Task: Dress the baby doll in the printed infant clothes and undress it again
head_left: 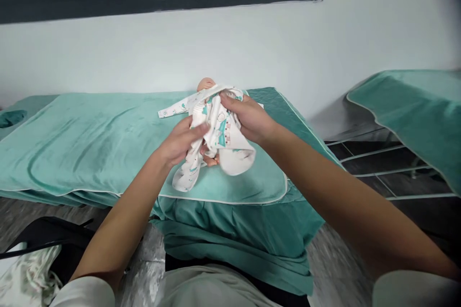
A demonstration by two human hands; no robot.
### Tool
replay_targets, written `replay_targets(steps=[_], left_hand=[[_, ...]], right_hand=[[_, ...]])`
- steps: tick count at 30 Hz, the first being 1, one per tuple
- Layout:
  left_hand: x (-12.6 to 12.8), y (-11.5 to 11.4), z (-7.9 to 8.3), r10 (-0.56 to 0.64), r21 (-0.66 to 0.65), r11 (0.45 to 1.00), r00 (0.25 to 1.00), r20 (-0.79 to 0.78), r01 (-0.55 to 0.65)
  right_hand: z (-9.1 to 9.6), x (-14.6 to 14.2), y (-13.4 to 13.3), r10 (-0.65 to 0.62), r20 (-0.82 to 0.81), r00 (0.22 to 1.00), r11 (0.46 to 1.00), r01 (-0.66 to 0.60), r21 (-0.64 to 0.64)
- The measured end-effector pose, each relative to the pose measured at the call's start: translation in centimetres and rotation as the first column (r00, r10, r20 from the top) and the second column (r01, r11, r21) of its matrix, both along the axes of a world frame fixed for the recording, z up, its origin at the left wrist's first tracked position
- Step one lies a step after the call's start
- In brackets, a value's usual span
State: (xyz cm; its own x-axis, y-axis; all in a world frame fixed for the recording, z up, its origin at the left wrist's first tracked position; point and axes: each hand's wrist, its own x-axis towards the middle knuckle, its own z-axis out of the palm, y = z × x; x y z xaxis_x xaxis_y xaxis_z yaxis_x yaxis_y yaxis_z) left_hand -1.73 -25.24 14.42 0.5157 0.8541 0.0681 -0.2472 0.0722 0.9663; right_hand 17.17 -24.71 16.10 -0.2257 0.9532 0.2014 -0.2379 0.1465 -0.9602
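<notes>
A baby doll (pixel 206 83) lies on the green-covered bed, its head toward the wall. Over its body hangs a white baby garment (pixel 230 136) with a teal and pink print. My left hand (pixel 182 140) grips the garment's left side, thumb on top. On the other side, my right hand (pixel 248 114) holds the cloth higher up, its fingers partly hidden by folds. A white printed sleeve (pixel 173 108) stretches out to the left on the bed. The doll's feet (pixel 211 159) show below the bunched cloth, while most of its body is covered.
The bed (pixel 90 144) has a teal cover with pale piping and stands against a white wall. At the right is another teal-covered bed (pixel 421 110) beside metal bars (pixel 374 172). Lower left, patterned cloth (pixel 30 278) lies on a black chair (pixel 54 232).
</notes>
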Motion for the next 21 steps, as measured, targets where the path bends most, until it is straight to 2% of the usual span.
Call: replay_targets(steps=[1,3,7,9,12,14,15,17,19,21], left_hand=[[-0.2,-0.1,-0.2,-0.039,-0.015,0.999,0.999,-0.026,0.038],[-0.2,-0.1,-0.6,-0.042,-0.037,0.998,0.999,-0.018,0.041],[0.6,0.9,-0.8,0.082,-0.03,0.997,0.979,0.186,-0.078],[1.1,1.2,-0.6,0.134,-0.029,0.991,0.962,0.238,-0.131],[1.5,1.1,-0.3,0.183,-0.066,0.983,0.963,0.198,-0.173],[1.6,1.0,-0.4,0.147,-0.112,0.985,0.975,0.167,-0.13],[1.6,1.0,-0.6,0.111,-0.136,0.987,0.981,0.162,-0.09],[1.6,1.2,-1.3,0.059,-0.172,0.985,0.984,0.169,-0.029],[1.5,1.4,-2.1,0.046,-0.181,0.983,0.985,0.167,-0.016],[1.3,1.5,-2.9,0.026,-0.179,0.984,0.99,0.138,-0.001]], right_hand=[[-0.2,0.2,0.1,-0.002,-0.02,1.0,1.0,0.002,0.002],[-0.7,0.5,0.2,-0.011,-0.057,0.998,1.0,0.012,0.01],[-1.8,1.0,-0.3,0.003,-0.089,0.996,1.0,-0.001,0.03],[-2.3,1.2,-0.7,0.036,-0.076,0.996,0.999,-0.034,0.018],[-3.0,1.5,-1.4,0.202,0.048,0.978,0.978,-0.199,-0.061],[-3.3,1.6,-1.6,0.351,0.149,0.925,0.934,-0.333,-0.13],[-3.4,1.5,-1.6,0.383,0.169,0.908,0.921,-0.361,-0.148],[-3.4,1.4,-1.3,0.313,0.116,0.943,0.946,-0.3,-0.12],[-3.3,1.3,-0.8,0.133,-0.017,0.991,0.99,-0.134,-0.045],[-3.2,1.4,-0.1,-0.01,-0.131,0.991,1.0,0.011,0.005]])
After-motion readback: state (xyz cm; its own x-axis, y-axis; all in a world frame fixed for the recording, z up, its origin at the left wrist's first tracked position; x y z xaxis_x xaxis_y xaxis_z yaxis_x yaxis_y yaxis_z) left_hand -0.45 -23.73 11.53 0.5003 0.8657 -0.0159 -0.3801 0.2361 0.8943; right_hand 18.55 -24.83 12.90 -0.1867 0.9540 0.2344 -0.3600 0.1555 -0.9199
